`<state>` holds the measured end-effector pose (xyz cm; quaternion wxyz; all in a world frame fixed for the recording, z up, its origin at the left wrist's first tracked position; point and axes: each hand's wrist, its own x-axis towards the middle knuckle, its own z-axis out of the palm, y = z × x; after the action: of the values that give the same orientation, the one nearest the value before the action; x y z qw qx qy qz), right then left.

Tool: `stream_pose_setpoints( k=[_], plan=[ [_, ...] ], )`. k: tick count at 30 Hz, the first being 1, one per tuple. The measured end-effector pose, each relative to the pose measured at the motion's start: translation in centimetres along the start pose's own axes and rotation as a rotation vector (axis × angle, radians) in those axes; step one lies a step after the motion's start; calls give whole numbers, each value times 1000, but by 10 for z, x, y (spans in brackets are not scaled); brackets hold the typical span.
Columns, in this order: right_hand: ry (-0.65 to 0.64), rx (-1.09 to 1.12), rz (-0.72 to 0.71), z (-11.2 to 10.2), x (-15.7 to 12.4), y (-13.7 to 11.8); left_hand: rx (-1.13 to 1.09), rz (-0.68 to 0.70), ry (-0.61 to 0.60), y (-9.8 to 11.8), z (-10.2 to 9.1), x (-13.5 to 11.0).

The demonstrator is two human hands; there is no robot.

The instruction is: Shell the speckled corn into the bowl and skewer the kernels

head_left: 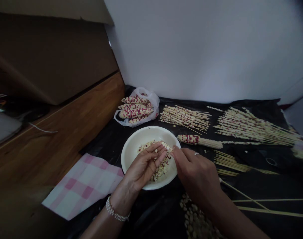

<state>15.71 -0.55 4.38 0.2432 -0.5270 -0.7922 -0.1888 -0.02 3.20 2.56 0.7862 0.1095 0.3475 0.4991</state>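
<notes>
My left hand (144, 164) is over a white bowl (131, 146) of loose corn kernels, its fingers curled round a short row of kernels (165, 146). My right hand (195, 174), with a ring on one finger, pinches the right end of that same row; a thin stick hidden under the hand may run through it. A half-stripped corn cob (198, 140) lies just behind the bowl. My left wrist wears a bead bracelet.
A plastic bag (151, 99) of red-and-white cobs sits behind the bowl. Piles of skewers threaded with kernels (183, 116) (251, 127) lie on the black sheet. Bare skewers (253, 202) and loose kernels (193, 219) lie at the right front. A pink checked cloth (84, 184) lies left.
</notes>
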Motion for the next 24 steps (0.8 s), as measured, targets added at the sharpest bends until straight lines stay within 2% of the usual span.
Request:
stream_pose_setpoints(
  k=[8,14,17,24],
  plan=[
    [-5,15,-8,0,-2,-3,-27,26,57,-2,-3,4],
    [4,43,-2,-1,-2,-3,-77,35,165,2,-1,3],
    [4,47,0,-1,-2,-3,-85,3,150,5,1,2],
    [1,59,-8,0,-1,-3,-93,54,140,3,0,4]
  ],
)
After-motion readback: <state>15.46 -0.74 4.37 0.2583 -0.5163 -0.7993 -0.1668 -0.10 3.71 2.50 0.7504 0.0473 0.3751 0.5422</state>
